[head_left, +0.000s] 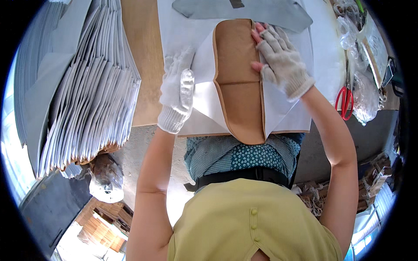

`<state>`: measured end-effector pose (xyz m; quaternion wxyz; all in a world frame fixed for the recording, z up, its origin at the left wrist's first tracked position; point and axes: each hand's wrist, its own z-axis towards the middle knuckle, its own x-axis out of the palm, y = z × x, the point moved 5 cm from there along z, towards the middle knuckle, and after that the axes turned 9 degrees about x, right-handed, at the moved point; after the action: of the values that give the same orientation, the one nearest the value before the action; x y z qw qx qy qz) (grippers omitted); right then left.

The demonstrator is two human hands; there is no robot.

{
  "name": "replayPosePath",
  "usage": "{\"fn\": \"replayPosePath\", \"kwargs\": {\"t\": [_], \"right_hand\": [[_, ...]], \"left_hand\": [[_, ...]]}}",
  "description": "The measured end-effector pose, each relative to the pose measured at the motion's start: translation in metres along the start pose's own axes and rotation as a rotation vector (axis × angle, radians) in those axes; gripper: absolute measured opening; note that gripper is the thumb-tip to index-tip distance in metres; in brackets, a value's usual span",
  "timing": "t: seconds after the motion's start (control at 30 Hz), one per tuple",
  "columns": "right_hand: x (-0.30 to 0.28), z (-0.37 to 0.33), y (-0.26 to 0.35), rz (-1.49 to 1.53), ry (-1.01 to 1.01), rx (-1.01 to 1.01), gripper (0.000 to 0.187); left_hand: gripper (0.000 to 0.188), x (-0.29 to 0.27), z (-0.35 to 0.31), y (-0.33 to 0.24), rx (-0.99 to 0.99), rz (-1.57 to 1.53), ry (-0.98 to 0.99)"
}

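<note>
A folded white paper piece [204, 102] with a long brown panel [238, 82] up its middle lies in front of me, possibly a paper bag. The panel has a crease across it, and its rounded near end reaches past the table edge. My right hand [278, 61], in a white knitted glove with bare fingertips, rests spread along the panel's right edge. On the left, my gloved left hand [176, 93] is at the white paper's left side, turned on edge with its fingers stretched out. Neither hand grips anything.
Many folded white and grey papers [91, 95] stand stacked at the left. A grey sheet [248, 12] with dark tape lies at the far side. Red-handled scissors [345, 98] and clear plastic bags [365, 98] are at the right. Another plastic bag [106, 180] hangs below the stack.
</note>
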<state>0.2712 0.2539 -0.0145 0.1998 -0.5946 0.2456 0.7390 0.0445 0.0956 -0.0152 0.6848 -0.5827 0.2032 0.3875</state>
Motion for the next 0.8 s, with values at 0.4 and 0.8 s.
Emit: {"fn": "replayPosePath", "kwargs": {"t": [0.4,0.8], "right_hand": [[-0.015,-0.075,0.099,0.652,0.404,-0.575,0.055],[-0.004,-0.035,0.068,0.451,-0.152,-0.444,0.026]], "left_hand": [[0.073,0.025,0.000,-0.013,0.116,0.426,0.177],[0.080,0.063,0.080,-0.047,0.245,0.339,0.106]]}}
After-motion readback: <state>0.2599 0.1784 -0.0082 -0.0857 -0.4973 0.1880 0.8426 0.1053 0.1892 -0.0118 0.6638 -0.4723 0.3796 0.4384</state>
